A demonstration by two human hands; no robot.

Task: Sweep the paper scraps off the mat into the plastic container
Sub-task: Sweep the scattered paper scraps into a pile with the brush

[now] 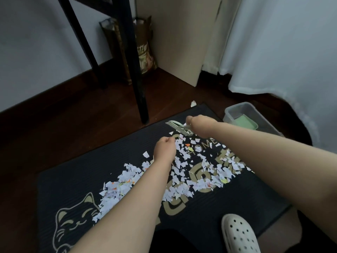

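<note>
**Desk:** What is on the floor?

**Photographer:** A black rubber doormat (200,221) with a gold cat print, strewn with torn white paper scraps (125,178), a few of them orange and yellow. One scrap (193,103) lies on the dark wood floor just past the mat's far edge.

**Desk:** And the hands?

**Photographer:** The right hand (197,125) grips a pale green plastic hand tool (179,129) above the mat's far end. The left hand (165,149) is down among the scraps, fingers curled under. I cannot tell whether they hold anything.

**Desk:** The container?

**Photographer:** The clear plastic container (230,116) stands on the floor just beside the mat's far right corner, with a green insert (244,121) inside. A white perforated clog (238,234) rests on the near edge.
</note>
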